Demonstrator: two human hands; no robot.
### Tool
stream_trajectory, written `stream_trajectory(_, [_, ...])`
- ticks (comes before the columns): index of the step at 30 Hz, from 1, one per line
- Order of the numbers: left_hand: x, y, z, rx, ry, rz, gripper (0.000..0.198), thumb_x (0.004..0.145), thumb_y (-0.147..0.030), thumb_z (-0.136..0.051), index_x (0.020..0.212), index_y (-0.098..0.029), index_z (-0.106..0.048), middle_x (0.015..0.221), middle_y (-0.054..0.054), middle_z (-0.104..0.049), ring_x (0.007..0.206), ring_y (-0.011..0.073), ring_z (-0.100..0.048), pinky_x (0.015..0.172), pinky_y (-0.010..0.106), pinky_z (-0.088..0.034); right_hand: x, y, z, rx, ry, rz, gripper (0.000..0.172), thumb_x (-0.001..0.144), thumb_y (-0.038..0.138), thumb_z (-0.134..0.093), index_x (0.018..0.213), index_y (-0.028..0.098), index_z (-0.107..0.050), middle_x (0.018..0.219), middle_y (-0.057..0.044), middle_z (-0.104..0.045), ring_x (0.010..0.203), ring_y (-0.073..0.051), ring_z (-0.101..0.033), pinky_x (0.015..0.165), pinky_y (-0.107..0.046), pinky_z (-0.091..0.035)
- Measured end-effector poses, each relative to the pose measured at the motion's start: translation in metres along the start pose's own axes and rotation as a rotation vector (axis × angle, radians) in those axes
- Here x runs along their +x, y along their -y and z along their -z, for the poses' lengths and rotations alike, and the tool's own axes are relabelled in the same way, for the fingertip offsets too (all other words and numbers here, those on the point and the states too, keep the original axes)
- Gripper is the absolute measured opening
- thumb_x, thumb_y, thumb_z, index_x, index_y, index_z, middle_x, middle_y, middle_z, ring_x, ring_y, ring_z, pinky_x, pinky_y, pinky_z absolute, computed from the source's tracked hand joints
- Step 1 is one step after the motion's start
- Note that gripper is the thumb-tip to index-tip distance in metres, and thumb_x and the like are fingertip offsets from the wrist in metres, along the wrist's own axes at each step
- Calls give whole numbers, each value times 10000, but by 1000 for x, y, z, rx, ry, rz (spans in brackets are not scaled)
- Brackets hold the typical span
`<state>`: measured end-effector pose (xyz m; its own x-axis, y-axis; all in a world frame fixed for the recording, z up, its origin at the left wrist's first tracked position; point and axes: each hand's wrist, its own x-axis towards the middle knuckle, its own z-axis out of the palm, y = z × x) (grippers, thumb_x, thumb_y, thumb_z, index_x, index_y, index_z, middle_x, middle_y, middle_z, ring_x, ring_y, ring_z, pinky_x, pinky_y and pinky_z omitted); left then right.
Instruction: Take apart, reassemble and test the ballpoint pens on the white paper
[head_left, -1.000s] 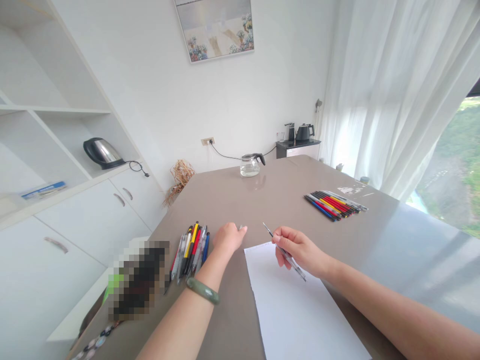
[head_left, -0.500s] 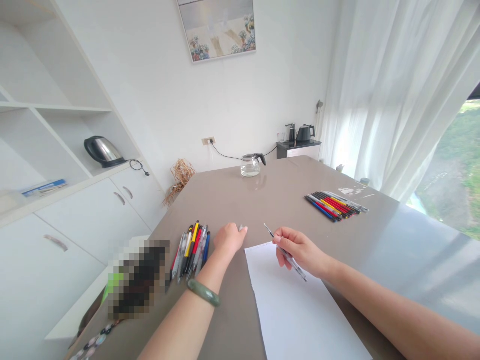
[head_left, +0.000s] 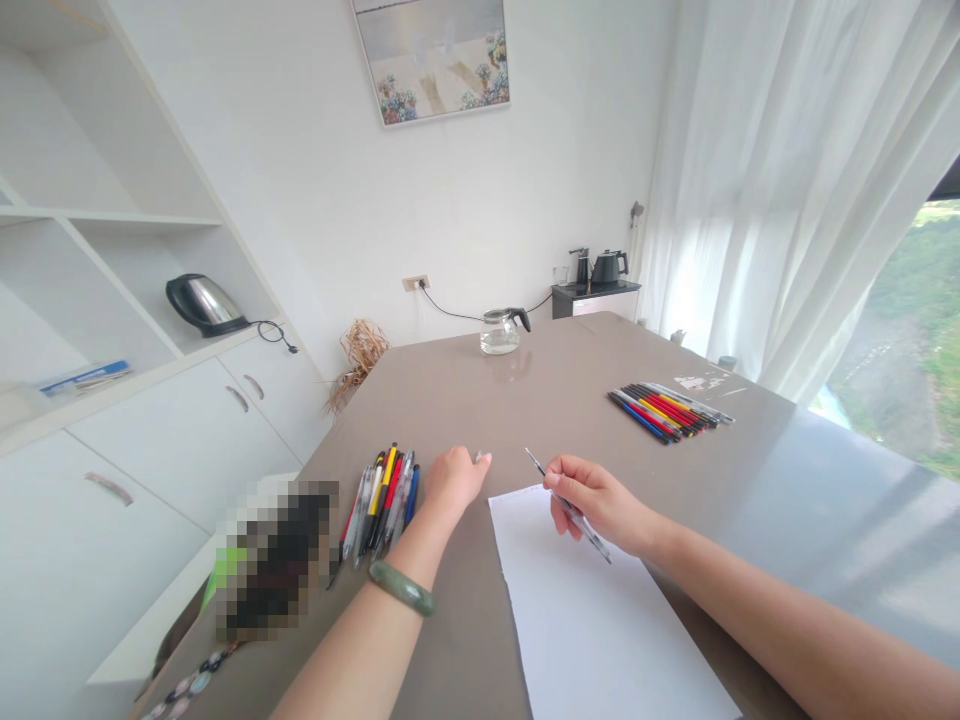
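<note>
Gripping a slim pen [head_left: 598, 546] in the right hand [head_left: 596, 500] at the lower centre of the frame, with fingers curled closed around the barrel and the tip pointing up and left, just above the top edge of a white sheet [head_left: 600, 620]. Resting the left hand [head_left: 456, 477] on the brown table [head_left: 540, 390] just left of that sheet, loosely fisted and pinching a small pale piece [head_left: 480, 456] at the fingertips, too small to identify. Wearing a green bangle [head_left: 403, 588] on the left wrist. Keeping a bunch of mixed pens [head_left: 382, 495] just left of the left hand, and a neat row of coloured pens [head_left: 667, 405] well apart toward the right of the frame. Showing a glass jug [head_left: 501, 330] at the far table edge and a steel kettle [head_left: 202, 305] on the shelf at the left.
</note>
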<state>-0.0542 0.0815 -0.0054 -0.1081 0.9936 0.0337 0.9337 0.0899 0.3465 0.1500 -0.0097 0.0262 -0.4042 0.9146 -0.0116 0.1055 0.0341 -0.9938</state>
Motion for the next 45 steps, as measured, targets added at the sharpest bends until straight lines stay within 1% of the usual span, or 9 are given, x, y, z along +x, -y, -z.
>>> stream_trajectory(5, [-9, -2, 17, -142, -20, -2, 411, 673, -564, -446, 662, -166, -547, 746, 124, -613, 805, 271, -554, 648, 315, -361, 1, 0, -1, 2, -8, -1, 258, 814, 422, -350, 727, 188, -417, 551, 9, -585, 442, -86, -436, 461, -221, -324])
stream_trajectory(9, [-40, -9, 34, -347, 23, -29, 395, 768, -510, -338, 708, -165, -522, 722, 82, -594, 742, 205, -561, 620, 280, -382, 2, 1, -3, -6, -58, 19, 253, 810, 416, -365, 727, 185, -425, 586, -6, -609, 483, -86, -408, 473, -213, -317])
stream_trajectory(13, [-90, -25, 39, -608, 190, -92, 373, 809, -477, -303, 917, -174, -491, 839, 63, -594, 738, 138, -568, 632, 237, -415, 2, 1, -8, 68, -64, -5, 258, 807, 421, -377, 732, 177, -414, 633, -23, -615, 447, -66, -358, 425, -199, -286])
stream_trajectory(15, [-111, -34, 38, -966, 397, -22, 375, 776, -451, -426, 1027, -173, -444, 936, 87, -567, 821, 157, -555, 719, 279, -409, 1, 1, -13, 148, -36, -20, 260, 799, 428, -391, 738, 176, -412, 638, -16, -592, 436, -63, -383, 414, -203, -308])
stream_trajectory(18, [-130, -43, 34, -1273, 608, -13, 428, 789, -435, -430, 1135, -191, -368, 895, 75, -567, 778, 156, -561, 744, 325, -403, 0, 0, -20, 210, -14, -29, 261, 773, 434, -439, 726, 178, -427, 571, 21, -519, 452, -82, -451, 435, -224, -365])
stream_trajectory(20, [-135, -46, 32, -1359, 610, -37, 408, 798, -404, -433, 1136, -184, -369, 849, 64, -558, 709, 148, -562, 710, 332, -415, -1, -1, -22, 182, -37, -25, 259, 751, 427, -479, 704, 174, -452, 545, 34, -486, 449, -79, -455, 435, -219, -362])
stream_trajectory(23, [-136, -46, 28, -1328, 521, -20, 402, 778, -327, -493, 1135, -182, -378, 787, 40, -542, 641, 139, -558, 662, 316, -425, -1, 0, -23, 100, -109, 7, 258, 716, 421, -528, 668, 169, -498, 546, 27, -494, 469, -83, -464, 439, -215, -352])
stream_trajectory(34, [-137, -37, 25, -1223, 475, -91, 341, 791, -426, -429, 955, -142, -521, 713, 38, -537, 632, 138, -550, 653, 299, -446, -1, -2, -20, -77, -167, 27, 270, 641, 413, -606, 607, 157, -528, 567, 0, -558, 537, -114, -505, 498, -234, -370])
stream_trajectory(45, [-136, -36, 26, -1179, 542, -58, 354, 777, -448, -427, 928, -143, -526, 700, 41, -543, 616, 150, -570, 619, 290, -445, 2, 6, -19, 141, -149, -10, 283, 696, 440, -545, 694, 157, -532, 570, 14, -494, 477, -65, -351, 436, -206, -263])
